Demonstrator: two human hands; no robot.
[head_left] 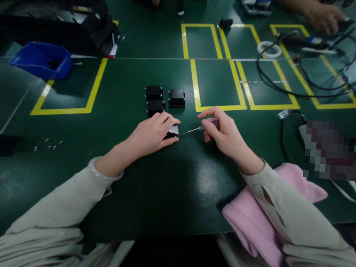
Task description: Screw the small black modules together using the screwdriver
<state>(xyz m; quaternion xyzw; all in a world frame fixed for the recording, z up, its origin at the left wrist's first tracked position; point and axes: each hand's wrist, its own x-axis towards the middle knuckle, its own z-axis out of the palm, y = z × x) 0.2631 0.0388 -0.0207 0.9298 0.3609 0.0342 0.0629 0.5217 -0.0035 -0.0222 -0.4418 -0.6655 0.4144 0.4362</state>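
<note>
My left hand [153, 133] is closed over a small black block [172, 134] with a pale, shiny top, pressing it to the green table. In my right hand [219, 130] is a screwdriver [200, 128], pinched by its clear handle. Its thin shaft points left, and the tip meets the block's right side near my left fingertips. Just beyond my left hand sit more black blocks: one at the back [154, 92], one in front of it [155, 106] partly covered by my hand, and one to the right [177, 98]. Small bright screw-like ends show at their sides.
Loose screws [50, 147] lie at left, below a blue bin [45, 60] and a long black tray [60, 17]. A pink cloth [257, 222] lies under my right forearm. Cables [307, 92] coil at right. Across the table are other people's hands [325, 17].
</note>
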